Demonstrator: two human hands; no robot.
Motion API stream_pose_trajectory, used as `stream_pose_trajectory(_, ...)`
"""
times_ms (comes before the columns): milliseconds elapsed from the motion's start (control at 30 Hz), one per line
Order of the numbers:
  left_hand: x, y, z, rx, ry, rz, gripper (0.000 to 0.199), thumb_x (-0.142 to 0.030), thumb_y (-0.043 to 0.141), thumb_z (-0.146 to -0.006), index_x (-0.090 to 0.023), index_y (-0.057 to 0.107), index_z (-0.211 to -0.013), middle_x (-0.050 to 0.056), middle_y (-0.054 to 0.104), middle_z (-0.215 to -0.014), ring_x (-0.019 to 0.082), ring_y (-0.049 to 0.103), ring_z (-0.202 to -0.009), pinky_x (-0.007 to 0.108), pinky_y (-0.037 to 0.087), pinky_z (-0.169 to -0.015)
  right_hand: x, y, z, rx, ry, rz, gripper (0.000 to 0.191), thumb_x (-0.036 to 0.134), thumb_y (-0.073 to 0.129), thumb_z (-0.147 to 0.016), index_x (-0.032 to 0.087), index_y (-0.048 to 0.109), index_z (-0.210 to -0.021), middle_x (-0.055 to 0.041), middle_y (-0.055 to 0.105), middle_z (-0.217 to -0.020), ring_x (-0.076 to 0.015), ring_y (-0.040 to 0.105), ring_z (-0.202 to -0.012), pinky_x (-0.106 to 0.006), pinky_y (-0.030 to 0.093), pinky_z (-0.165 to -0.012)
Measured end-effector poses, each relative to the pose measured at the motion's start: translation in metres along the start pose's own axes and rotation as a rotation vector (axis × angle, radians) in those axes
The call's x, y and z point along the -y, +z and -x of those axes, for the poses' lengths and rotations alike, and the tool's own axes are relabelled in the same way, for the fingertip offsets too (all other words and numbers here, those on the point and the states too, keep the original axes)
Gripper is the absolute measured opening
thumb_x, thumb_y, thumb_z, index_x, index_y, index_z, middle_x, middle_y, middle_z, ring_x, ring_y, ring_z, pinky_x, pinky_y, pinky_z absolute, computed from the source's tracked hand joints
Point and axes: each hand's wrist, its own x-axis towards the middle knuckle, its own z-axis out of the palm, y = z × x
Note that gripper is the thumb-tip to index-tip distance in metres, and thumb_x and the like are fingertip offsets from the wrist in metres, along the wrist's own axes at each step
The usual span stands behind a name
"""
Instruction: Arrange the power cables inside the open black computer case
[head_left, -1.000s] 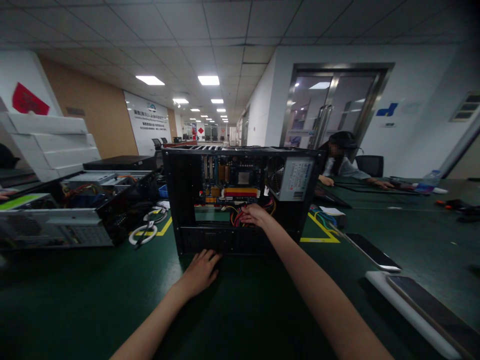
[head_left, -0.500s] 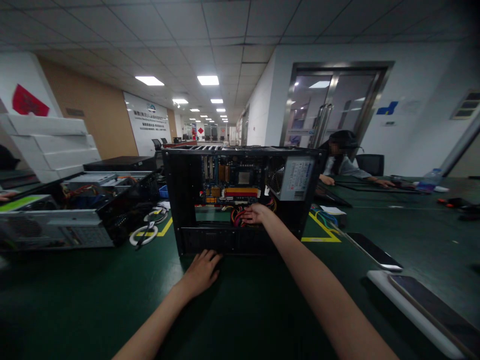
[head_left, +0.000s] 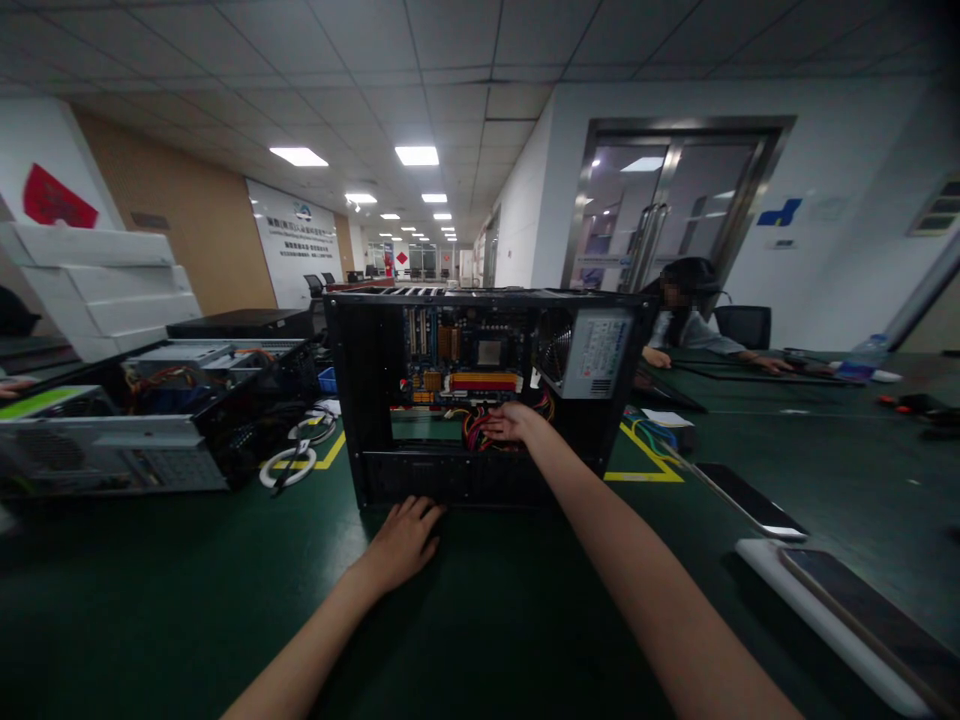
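I couldn't read the power supply's label [head_left: 600, 348]! Right fingers [head_left: 498, 426] met cables [head_left: 473, 431] inside the case [head_left: 420, 476] on the desk [head_left: 487, 620], clamped or not I couldn't tell; left fingers [head_left: 406, 509] lay slightly apart before it.

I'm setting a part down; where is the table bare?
Bare tabletop shows left of the left hand, in front of the opened computer, and between the right forearm and the dark phone. It's crowded inside the black case, where the right hand meets cables.
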Motion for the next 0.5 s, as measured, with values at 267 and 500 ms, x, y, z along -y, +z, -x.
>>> stream_pose_trajectory(267, 0.0003, 0.0023, -0.001, -0.007, 0.003, -0.013, 0.041, -0.024, 0.041, -0.077, -0.026, 0.035, -0.118, 0.005, 0.041, -0.115, 0.022, 0.036, -0.107, 0.039, 0.03, -0.089, 0.0002, 0.0015, -0.0026, -0.05, -0.017, 0.012, 0.014, 0.011, 0.03, -0.082, 0.015, 0.037, -0.07, -0.0078, 0.054, -0.079, -0.0106, 0.057, -0.065, -0.027, 0.047, -0.062)
stream_pose_trajectory(500, 0.0002, 0.0006, 0.0, -0.011, 0.002, -0.003, 0.041, -0.025, 0.04, -0.078, -0.027, 0.034, -0.118, 0.004, 0.041, -0.116, 0.022, 0.036, -0.107, 0.039, 0.031, -0.088, 0.0001, 0.0032, -0.0008, -0.063, -0.024, 0.014, 0.014, 0.01, 0.029, -0.081, 0.015, 0.038, -0.071, -0.0063, 0.052, -0.074, -0.0101, 0.056, -0.062, -0.024, 0.048, -0.057)
